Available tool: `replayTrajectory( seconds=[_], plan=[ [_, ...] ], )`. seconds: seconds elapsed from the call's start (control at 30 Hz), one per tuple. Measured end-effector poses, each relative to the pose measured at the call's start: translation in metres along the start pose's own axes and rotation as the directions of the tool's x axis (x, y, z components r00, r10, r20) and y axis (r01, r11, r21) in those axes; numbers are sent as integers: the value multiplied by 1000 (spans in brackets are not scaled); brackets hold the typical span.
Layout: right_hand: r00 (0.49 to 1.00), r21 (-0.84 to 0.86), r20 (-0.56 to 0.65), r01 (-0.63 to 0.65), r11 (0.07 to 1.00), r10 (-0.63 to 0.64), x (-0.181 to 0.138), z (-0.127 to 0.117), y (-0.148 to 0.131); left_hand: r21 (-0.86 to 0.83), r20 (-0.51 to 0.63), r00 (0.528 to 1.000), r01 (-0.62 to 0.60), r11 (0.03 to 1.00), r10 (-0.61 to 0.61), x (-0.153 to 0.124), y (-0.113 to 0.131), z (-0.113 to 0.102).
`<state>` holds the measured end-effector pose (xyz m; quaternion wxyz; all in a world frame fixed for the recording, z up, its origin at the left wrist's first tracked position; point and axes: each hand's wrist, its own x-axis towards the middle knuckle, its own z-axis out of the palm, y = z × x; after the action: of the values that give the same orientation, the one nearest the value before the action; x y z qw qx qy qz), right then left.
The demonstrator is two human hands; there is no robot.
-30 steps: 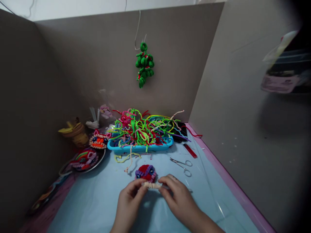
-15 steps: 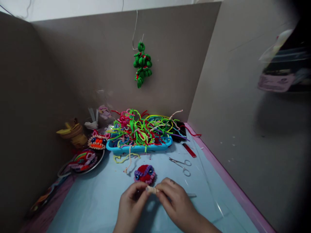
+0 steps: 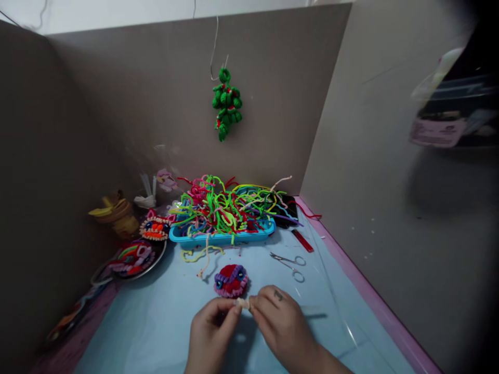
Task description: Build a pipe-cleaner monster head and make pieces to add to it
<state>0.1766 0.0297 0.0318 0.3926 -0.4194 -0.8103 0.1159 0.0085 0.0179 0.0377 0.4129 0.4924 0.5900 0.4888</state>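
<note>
A short, cream-coloured coil of pipe cleaner [image 3: 244,304] is pinched between my two hands just above the table. My left hand [image 3: 210,327] grips its left end with thumb and forefinger. At the other end, the fingers of my right hand [image 3: 283,322] are closed on the coil and hide part of it. Whether the coil is wound on a thin stick, I cannot tell. Just beyond my fingers lies a round red pipe-cleaner piece [image 3: 231,280] with purple edging and blue eyes. Small metal scissors [image 3: 290,265] rest with blades apart, beyond my right hand.
A blue tray [image 3: 222,237] heaped with coloured pipe cleaners [image 3: 230,208] stands at the back. To its left is a dark bowl [image 3: 154,265] with finished-looking pieces. A slim red item [image 3: 302,240] lies right. Grey panels [image 3: 273,104] enclose the table; a green ornament [image 3: 226,104] hangs behind.
Both hands keep hold of the cream coil. My right hand has turned a little, showing more of its back. The view has shifted slightly.
</note>
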Motion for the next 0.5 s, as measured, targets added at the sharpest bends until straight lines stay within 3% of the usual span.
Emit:
replayTrajectory(
  seconds=[0.17,0.5],
  plan=[
    [997,-94,-68,26,995,-32,1,1,0,-83,3,997,75,994,-75,0,4,3],
    [1000,-84,-5,17,996,-17,1,0,-4,-122,12,996,94,988,-94,-1,2,3]
  ],
)
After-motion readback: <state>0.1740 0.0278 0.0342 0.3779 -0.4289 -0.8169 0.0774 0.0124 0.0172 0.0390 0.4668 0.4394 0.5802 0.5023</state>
